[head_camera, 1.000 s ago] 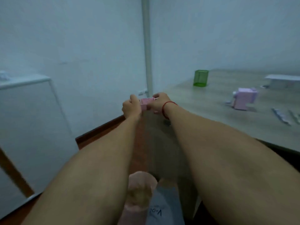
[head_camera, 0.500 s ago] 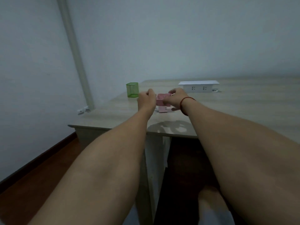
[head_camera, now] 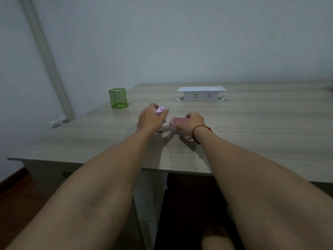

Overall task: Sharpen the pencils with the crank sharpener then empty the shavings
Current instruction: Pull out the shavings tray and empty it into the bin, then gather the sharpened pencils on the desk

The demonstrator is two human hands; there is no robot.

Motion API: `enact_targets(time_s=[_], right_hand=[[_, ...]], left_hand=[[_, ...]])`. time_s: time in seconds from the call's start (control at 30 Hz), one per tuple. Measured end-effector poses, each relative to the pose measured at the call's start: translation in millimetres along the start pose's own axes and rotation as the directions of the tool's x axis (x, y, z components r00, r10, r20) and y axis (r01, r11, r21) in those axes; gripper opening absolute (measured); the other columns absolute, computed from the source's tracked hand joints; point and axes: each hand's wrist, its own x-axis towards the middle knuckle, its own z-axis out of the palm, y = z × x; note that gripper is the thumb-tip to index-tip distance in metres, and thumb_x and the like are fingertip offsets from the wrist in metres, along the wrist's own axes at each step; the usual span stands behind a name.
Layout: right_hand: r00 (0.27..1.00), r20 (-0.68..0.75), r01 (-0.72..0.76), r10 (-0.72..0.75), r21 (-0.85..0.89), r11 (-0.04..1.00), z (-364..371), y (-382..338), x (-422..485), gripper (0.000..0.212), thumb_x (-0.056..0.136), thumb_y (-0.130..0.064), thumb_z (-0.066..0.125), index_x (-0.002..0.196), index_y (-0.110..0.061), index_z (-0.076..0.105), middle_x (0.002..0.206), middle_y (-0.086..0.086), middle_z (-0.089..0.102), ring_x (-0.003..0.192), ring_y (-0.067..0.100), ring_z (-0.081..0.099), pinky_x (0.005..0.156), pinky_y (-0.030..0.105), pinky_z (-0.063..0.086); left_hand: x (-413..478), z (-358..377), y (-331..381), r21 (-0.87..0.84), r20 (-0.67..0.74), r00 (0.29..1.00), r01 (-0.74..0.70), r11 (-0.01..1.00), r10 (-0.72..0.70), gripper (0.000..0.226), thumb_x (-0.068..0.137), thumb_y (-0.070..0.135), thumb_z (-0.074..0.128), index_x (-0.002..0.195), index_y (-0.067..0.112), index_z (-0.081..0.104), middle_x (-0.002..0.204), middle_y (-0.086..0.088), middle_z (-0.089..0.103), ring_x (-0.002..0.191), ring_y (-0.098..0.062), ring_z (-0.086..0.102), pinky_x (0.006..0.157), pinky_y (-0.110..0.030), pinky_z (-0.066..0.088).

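Hands meet over a pale wooden desk (head_camera: 252, 132), seen from the head camera. Left hand (head_camera: 150, 120) curls round the lilac crank sharpener (head_camera: 159, 110), which stands on the desk. Right hand (head_camera: 191, 123), a red string bracelet (head_camera: 196, 131) at its wrist, pinches the pink shavings drawer (head_camera: 177, 122) just beside the sharpener, open side up. Refitting the drawer seems to be the step: brace the body, square the drawer to its slot, push level. Count: one sharpener, one drawer, one green mesh pencil cup (head_camera: 118, 98), one white socket box (head_camera: 201, 93), no pencils visible.
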Motion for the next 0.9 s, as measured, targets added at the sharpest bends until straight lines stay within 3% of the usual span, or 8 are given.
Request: enact_targets(time_s=[0.07,0.17,0.33,0.6,0.8,0.9], right_hand=[[1.000,0.012,0.015,-0.015,-0.038,0.999,1,-2,4,0.061,0.076,-0.021,0.078,0.129,-0.005,0.053,0.128,0.012,0.057,0.114,0.027,0.058,0.100,0.038,0.050],[1.000,0.023,0.023,-0.021,-0.073,0.997,6,-5,2,0.046,0.076,-0.023,0.076,0.116,-0.006,0.059,0.117,0.013,0.061,0.105,0.028,0.062,0.094,0.043,0.054],[0.996,0.056,0.073,-0.068,-0.099,0.992,19,-13,6,0.068,0.070,-0.030,0.082,0.127,-0.005,0.054,0.124,0.012,0.058,0.108,0.027,0.061,0.097,0.039,0.052],[0.983,0.167,0.077,-0.071,-0.029,0.997,32,-21,10,0.071,0.070,-0.024,0.082,0.131,-0.006,0.050,0.122,0.013,0.059,0.106,0.030,0.062,0.093,0.042,0.055],[0.952,0.299,0.079,-0.070,-0.017,0.997,33,-13,10,0.067,0.077,-0.017,0.078,0.136,-0.007,0.047,0.123,0.012,0.061,0.093,0.023,0.065,0.087,0.035,0.057],[0.945,0.311,0.099,-0.100,0.020,0.995,43,-14,9,0.050,0.077,-0.013,0.079,0.122,-0.007,0.058,0.110,0.011,0.067,0.089,0.022,0.067,0.083,0.034,0.058]], left_hand=[[-1,4,-3,-0.002,-0.045,0.999,-0.003,1.000,0.003,0.039,0.083,0.054,0.055,0.110,0.026,0.058,0.114,-0.008,0.061,0.103,-0.028,0.057,0.081,-0.034,0.045],[-1,4,-4,0.005,-0.081,0.997,-0.008,1.000,0.008,0.034,0.085,0.049,0.051,0.108,0.026,0.056,0.113,-0.011,0.060,0.101,-0.031,0.057,0.077,-0.033,0.041],[0,-2,-13,-0.058,-0.056,0.998,-0.025,0.998,0.022,0.028,0.087,0.047,0.049,0.105,0.026,0.054,0.110,-0.009,0.060,0.091,-0.025,0.055,0.075,-0.033,0.047],[-2,-21,-28,-0.072,-0.050,0.997,-0.062,0.996,0.058,0.027,0.089,0.045,0.048,0.108,0.026,0.053,0.108,-0.011,0.060,0.097,-0.029,0.057,0.081,-0.041,0.052],[0,-22,-39,-0.065,-0.015,0.993,-0.122,0.990,0.121,0.026,0.088,0.048,0.046,0.107,0.030,0.049,0.108,-0.009,0.058,0.095,-0.028,0.057,0.078,-0.047,0.056],[-4,-25,-38,-0.014,0.017,0.986,-0.164,0.986,0.164,0.027,0.086,0.045,0.047,0.106,0.027,0.049,0.106,-0.009,0.060,0.093,-0.028,0.056,0.078,-0.045,0.055]])
